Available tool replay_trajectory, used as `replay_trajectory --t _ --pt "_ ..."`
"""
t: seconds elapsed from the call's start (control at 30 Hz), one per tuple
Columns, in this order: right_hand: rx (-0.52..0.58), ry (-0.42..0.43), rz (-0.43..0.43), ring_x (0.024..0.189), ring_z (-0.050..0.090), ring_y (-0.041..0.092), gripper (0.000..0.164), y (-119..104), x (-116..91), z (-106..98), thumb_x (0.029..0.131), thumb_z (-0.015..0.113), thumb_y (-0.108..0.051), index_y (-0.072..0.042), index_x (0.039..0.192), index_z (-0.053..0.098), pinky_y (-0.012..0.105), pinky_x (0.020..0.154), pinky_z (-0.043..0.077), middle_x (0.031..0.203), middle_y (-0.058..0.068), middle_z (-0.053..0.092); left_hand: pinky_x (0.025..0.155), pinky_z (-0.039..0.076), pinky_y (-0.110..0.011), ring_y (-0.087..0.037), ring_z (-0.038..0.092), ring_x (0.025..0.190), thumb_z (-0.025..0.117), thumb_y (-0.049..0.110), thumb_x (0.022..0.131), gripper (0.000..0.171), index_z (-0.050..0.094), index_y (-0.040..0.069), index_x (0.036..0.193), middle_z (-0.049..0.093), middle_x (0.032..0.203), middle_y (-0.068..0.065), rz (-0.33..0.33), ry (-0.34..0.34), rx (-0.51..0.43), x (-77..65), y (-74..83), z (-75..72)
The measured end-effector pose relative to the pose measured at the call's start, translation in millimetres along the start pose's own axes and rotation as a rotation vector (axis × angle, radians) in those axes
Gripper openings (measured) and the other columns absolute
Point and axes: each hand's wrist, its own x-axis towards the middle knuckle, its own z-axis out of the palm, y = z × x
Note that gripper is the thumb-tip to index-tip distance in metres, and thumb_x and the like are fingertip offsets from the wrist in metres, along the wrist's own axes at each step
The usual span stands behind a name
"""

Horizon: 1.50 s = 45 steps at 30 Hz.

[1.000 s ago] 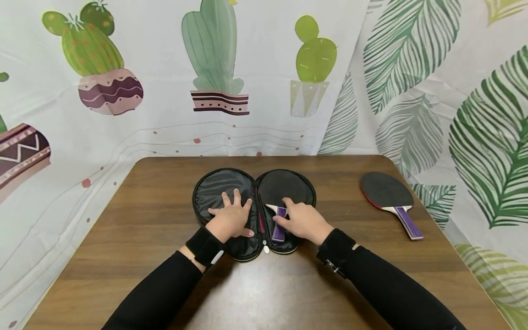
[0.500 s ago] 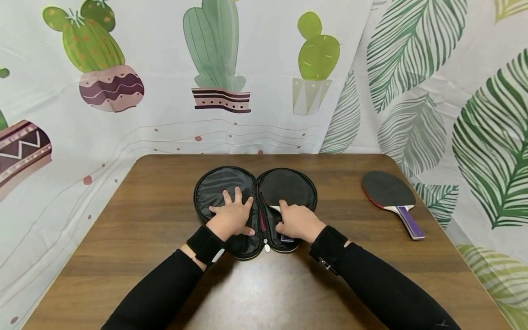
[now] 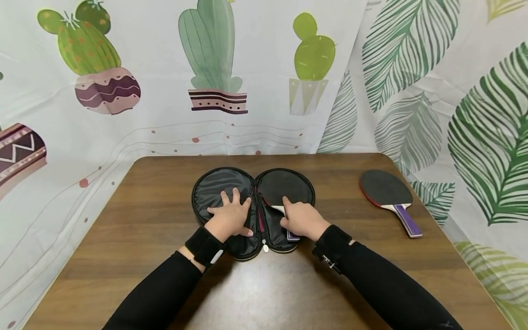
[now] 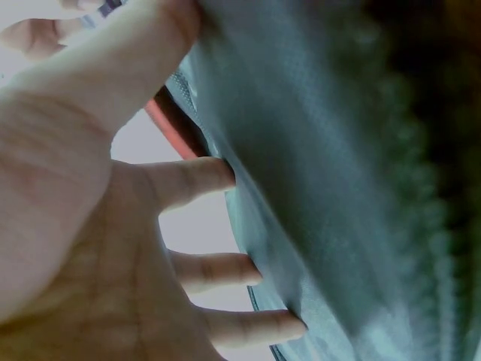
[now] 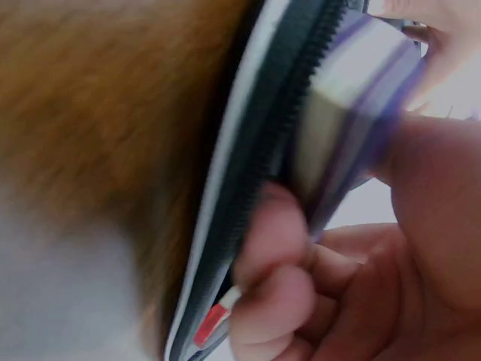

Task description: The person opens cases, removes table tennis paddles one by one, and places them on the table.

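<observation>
A black round paddle case [image 3: 214, 185] lies unzipped and spread flat, its two halves side by side. My left hand [image 3: 228, 219] rests on the left half with fingers spread; in the left wrist view its fingertips [image 4: 244, 267] touch the dark lining. In the right half lies a table tennis paddle [image 3: 284, 187], black face up. My right hand [image 3: 305, 220] grips its purple and white handle [image 5: 353, 98], thumb on one side and curled fingers on the other. Most of the handle is hidden under this hand in the head view.
A second table tennis paddle [image 3: 385, 189], with a purple handle, lies at the right of the wooden table [image 3: 165, 183]. A zipper pull [image 3: 265, 247] hangs at the case's front, between the halves. Behind the table hangs a printed cloth [image 3: 264, 59].
My right hand's fingers have curled round the paddle handle, and the handle's end has shifted slightly right. My left hand stays on the case.
</observation>
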Motion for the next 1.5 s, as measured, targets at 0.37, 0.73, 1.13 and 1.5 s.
replay_trajectory --t 0.37,0.73,1.13,1.5 --pt "0.142 0.264 0.045 0.044 0.045 0.016 0.070 25 -13 -20 0.087 0.054 -0.026 -0.012 0.154 0.040 0.030 0.045 0.038 0.057 0.003 0.055 0.091 0.034 -0.083 -0.060 0.005 0.146 0.078 0.059 0.077 0.105 0.027 0.021 0.160 0.005 0.165 -0.027 0.003 0.013 0.017 0.0 0.4 -1.7" --pt "0.164 0.229 0.171 0.049 0.044 0.017 0.067 88 -29 -36 0.090 0.051 -0.025 -0.005 0.154 0.039 0.031 0.049 0.035 0.065 0.008 0.057 0.092 0.034 -0.083 -0.060 0.003 0.147 0.077 0.060 0.078 0.105 0.024 0.022 0.161 0.003 0.165 -0.026 -0.008 0.002 0.023 0.0 -1.7 0.7" --pt "0.113 0.140 0.208 0.065 0.050 0.020 0.065 147 -35 -25 0.093 0.052 -0.026 0.002 0.151 0.041 0.033 0.059 0.036 0.113 0.023 0.067 0.092 0.034 -0.083 -0.059 0.004 0.147 0.076 0.060 0.079 0.104 0.024 0.022 0.161 0.003 0.166 -0.026 -0.005 0.011 0.025 -1.4 -1.0 2.4" --pt "0.058 0.080 0.239 0.052 0.028 0.015 0.063 161 -42 -27 0.096 0.050 -0.023 0.007 0.150 0.037 0.033 0.054 0.023 0.069 0.010 0.051 0.093 0.034 -0.082 -0.059 0.003 0.147 0.075 0.060 0.079 0.104 0.023 0.022 0.161 0.003 0.166 -0.025 -0.007 0.003 0.016 -3.7 1.7 1.3"
